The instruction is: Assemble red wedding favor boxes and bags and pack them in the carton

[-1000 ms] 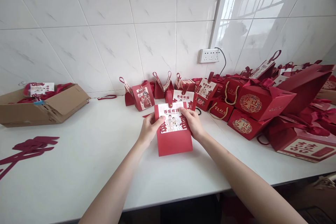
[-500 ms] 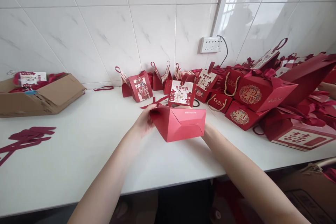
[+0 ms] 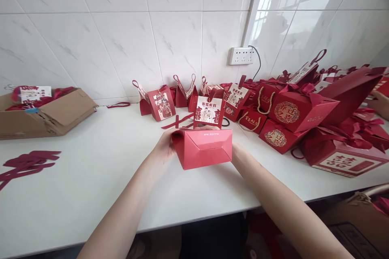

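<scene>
A red paper gift box (image 3: 209, 149) is held above the white table, its folded bottom panel facing me. My left hand (image 3: 165, 145) grips its left side; the fingers go out of sight behind the box. At the right side my right hand (image 3: 237, 154) holds it too, mostly hidden by the box. Just behind stands a red gift box with a white printed card (image 3: 209, 111). Dark red ribbon strips (image 3: 179, 121) lie on the table beyond my left hand.
An open cardboard box (image 3: 67, 111) with red items sits at left, near a bundle of loose ribbons (image 3: 28, 164). Stacked red gift boxes (image 3: 304, 109) crowd the right side. Another person's hand (image 3: 379, 103) shows at the right edge. A white socket strip (image 3: 241, 56) is on the tiled wall.
The held box has turned so its bottom faces me more squarely, and it sits slightly lower and further left in view. Both hands still hold it.
</scene>
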A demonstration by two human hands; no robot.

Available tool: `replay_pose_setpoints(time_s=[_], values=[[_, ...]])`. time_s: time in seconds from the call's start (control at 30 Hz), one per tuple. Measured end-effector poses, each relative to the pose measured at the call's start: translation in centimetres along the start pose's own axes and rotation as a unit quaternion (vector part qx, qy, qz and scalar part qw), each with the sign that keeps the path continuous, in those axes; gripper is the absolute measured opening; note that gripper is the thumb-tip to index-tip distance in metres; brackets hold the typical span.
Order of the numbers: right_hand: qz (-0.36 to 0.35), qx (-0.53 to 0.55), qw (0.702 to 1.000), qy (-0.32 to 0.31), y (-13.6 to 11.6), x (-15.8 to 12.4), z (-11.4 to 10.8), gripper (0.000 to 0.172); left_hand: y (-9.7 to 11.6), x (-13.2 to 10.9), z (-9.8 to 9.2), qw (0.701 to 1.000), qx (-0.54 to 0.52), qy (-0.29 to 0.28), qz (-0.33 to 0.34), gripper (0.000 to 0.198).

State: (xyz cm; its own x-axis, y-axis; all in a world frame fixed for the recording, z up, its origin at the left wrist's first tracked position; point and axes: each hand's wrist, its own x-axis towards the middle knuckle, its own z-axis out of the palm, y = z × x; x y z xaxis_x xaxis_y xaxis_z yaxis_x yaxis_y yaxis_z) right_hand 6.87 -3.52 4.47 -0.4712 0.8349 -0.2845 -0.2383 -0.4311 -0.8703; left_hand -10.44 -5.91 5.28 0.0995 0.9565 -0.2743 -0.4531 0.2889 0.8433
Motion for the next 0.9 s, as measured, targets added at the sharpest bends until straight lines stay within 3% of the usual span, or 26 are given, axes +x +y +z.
replay_pose_setpoints(time_s=[0.07, 0.1, 0.2, 0.27, 0.37, 0.53, 0.63, 0.77, 0.9], values=[[0.013, 0.015, 1.000, 0.024, -0.3, -0.5, 0.6, 0.018, 0.1, -0.1, -0.1, 0.999, 0.020, -0.027, 0.014, 0.010], [-0.014, 0.008, 0.999, 0.031, -0.3, -0.7, 0.9, 0.024, 0.1, -0.2, -0.2, 0.998, 0.033, -0.021, 0.041, 0.016], [-0.209, -0.074, 0.975, 0.011, -0.2, -0.9, 1.3, 0.050, 0.4, -0.5, -0.6, 0.972, 0.101, 0.056, 0.204, 0.030], [-0.315, -0.145, 0.937, -0.031, 0.2, -0.7, 1.2, 0.043, 0.5, -0.6, -1.0, 0.932, 0.152, 0.094, 0.316, 0.028], [-0.382, -0.219, 0.897, -0.049, 0.7, -0.2, 0.8, 0.025, 0.6, -0.9, -1.3, 0.883, 0.223, 0.076, 0.406, 0.023], [-0.419, -0.294, 0.859, -0.020, 0.5, -0.7, 0.9, 0.017, 0.3, -1.8, -0.7, 0.859, 0.289, 0.040, 0.422, 0.019], [-0.454, -0.357, 0.817, 0.009, -0.2, -1.7, 1.3, 0.020, 0.0, -2.0, -0.1, 0.844, 0.323, 0.052, 0.425, 0.019], [-0.516, -0.373, 0.768, 0.062, -1.4, -2.7, 1.9, 0.024, -0.3, -2.0, 0.3, 0.856, 0.317, 0.042, 0.407, 0.019], [-0.495, -0.441, 0.738, 0.124, -2.7, -3.6, 3.8, 0.028, -0.6, -1.9, 0.6, 0.861, 0.318, 0.071, 0.390, 0.023]])
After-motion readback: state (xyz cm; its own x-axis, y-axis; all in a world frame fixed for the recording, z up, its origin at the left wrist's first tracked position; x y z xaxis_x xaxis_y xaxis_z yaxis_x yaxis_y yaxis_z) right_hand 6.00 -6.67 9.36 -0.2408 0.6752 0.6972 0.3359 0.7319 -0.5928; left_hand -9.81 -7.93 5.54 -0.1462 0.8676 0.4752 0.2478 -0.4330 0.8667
